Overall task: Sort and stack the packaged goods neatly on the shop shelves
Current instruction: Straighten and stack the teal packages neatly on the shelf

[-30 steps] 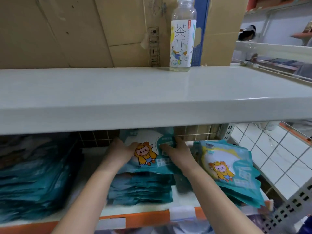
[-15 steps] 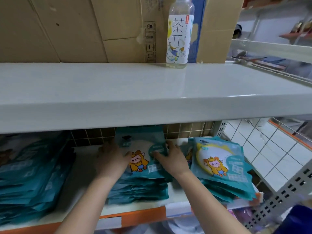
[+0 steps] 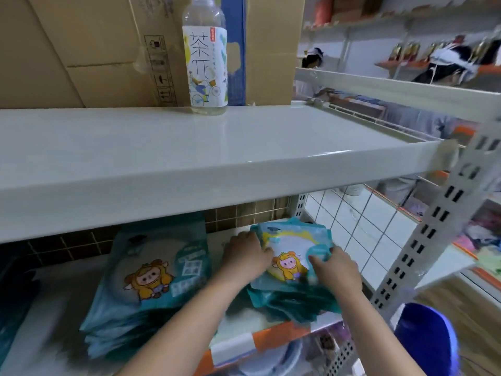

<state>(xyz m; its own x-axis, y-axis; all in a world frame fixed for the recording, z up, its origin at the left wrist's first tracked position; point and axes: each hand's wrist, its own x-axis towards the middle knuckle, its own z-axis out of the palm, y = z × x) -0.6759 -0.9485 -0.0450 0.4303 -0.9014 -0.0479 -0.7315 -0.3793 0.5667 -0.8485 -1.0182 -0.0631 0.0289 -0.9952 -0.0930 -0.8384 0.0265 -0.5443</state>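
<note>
Teal snack pouches with a yellow cartoon animal lie in stacks on the lower shelf [image 3: 241,346]. The middle stack [image 3: 151,283] lies untouched to the left of my arms. My left hand [image 3: 248,255] grips the left edge of the top pouch of the right stack [image 3: 291,256]. My right hand [image 3: 334,268] holds that pouch's right edge, fingers curled over it. The lower pouches of this stack are blurred and partly hidden under my hands.
A further dark teal stack [image 3: 16,291] lies at the far left. The white upper shelf [image 3: 189,164] overhangs the hands closely; a tea bottle [image 3: 206,61] and cardboard boxes [image 3: 81,50] stand on it. A perforated upright [image 3: 423,240] stands right, a blue object [image 3: 425,340] below it.
Both hands have left the middle stack and moved right onto the right stack. The view has swung to the right as well.
</note>
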